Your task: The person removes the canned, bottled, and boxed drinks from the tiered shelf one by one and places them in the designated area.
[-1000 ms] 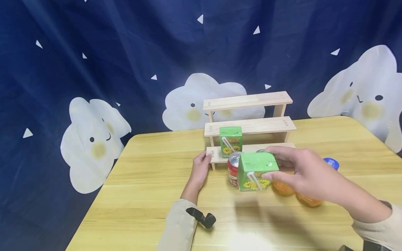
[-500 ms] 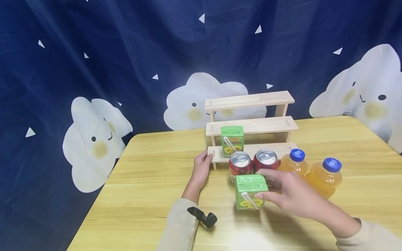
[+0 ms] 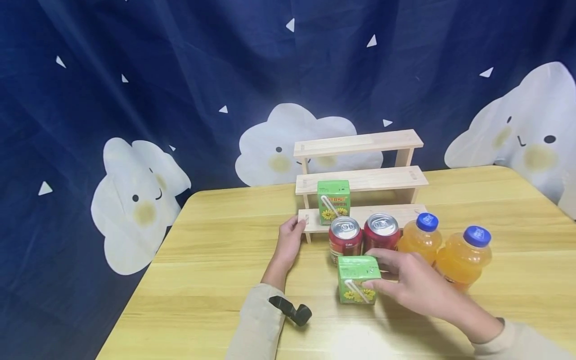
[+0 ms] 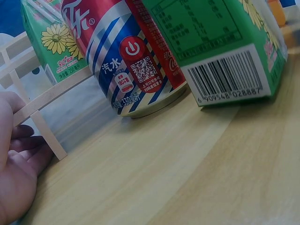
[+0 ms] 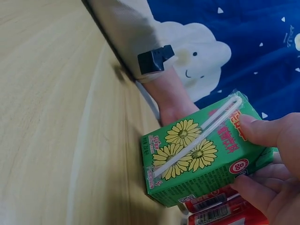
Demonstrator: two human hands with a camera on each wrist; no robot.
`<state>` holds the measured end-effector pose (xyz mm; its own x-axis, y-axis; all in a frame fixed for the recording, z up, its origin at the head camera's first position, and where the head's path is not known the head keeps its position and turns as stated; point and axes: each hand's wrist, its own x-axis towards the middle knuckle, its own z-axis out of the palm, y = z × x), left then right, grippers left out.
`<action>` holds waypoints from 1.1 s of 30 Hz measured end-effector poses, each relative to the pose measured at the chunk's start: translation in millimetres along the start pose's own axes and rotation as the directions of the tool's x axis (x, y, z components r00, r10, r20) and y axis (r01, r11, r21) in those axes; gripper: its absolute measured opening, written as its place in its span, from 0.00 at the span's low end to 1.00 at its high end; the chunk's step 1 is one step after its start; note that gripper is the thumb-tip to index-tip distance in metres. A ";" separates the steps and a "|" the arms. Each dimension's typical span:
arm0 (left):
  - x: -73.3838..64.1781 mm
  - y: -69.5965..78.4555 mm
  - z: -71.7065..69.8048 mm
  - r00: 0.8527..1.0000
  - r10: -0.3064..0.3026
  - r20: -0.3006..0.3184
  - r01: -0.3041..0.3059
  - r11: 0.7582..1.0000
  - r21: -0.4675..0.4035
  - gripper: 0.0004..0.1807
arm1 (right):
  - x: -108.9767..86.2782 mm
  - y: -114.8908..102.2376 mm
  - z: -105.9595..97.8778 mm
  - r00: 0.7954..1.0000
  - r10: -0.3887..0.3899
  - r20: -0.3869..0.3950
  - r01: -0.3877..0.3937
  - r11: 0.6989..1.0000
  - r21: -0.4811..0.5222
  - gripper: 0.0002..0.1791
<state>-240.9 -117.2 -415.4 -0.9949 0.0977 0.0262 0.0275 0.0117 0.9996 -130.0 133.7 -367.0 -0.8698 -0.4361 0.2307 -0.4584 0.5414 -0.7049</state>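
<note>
My right hand (image 3: 416, 282) pinches a green drink carton (image 3: 357, 272) between thumb and fingers. Yellow flowers and a white straw show on its front. The carton stands at the tabletop in front of two red cola cans (image 3: 345, 240); whether its base fully touches is hard to tell. My left hand (image 3: 289, 245) grips the left end of the lowest board of a three-step wooden shelf (image 3: 360, 181), thumb on top and fingers below. On that board stands a second green carton (image 3: 334, 202), upright, behind the left can.
Two orange-juice bottles (image 3: 463, 257) with blue caps stand right of the cans, just beyond my right hand. The wooden table (image 3: 216, 280) reaches back to a dark blue curtain (image 3: 193, 60) with cloud prints behind the shelf.
My right hand has brought the carton down and toward me, from before the cans to the tabletop. Cans and bottles it covered now show. My left hand keeps its grip on the shelf.
</note>
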 end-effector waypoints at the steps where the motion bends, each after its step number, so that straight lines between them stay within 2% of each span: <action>1: 0.1 -0.1 0.2 1.000 0.006 0.000 -0.006 1.000 0.004 0.23 | -0.3 0.3 0.5 1.000 0.003 0.002 -0.003 1.000 0.004 0.24; 11: 0.4 -2.0 1.0 0.999 0.032 0.000 -0.032 0.999 0.013 0.22 | -2.5 1.7 3.7 0.999 0.038 -0.013 -0.038 0.999 -0.008 0.28; 20: -0.5 -1.1 0.4 1.000 0.018 -0.008 -0.018 1.000 0.026 0.22 | -3.2 1.5 3.0 0.998 0.060 -0.007 -0.061 0.998 -0.028 0.30; 33: -1.3 -1.2 0.1 0.999 0.033 -0.007 -0.032 0.999 0.039 0.23 | -2.4 0.9 1.3 0.997 0.075 -0.012 -0.076 0.995 -0.064 0.35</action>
<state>-239.7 -117.3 -416.6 -0.9941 0.0909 0.0589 0.0634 0.0471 0.9969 -128.2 134.3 -369.1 -0.9041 -0.3852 0.1852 -0.4017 0.6178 -0.6760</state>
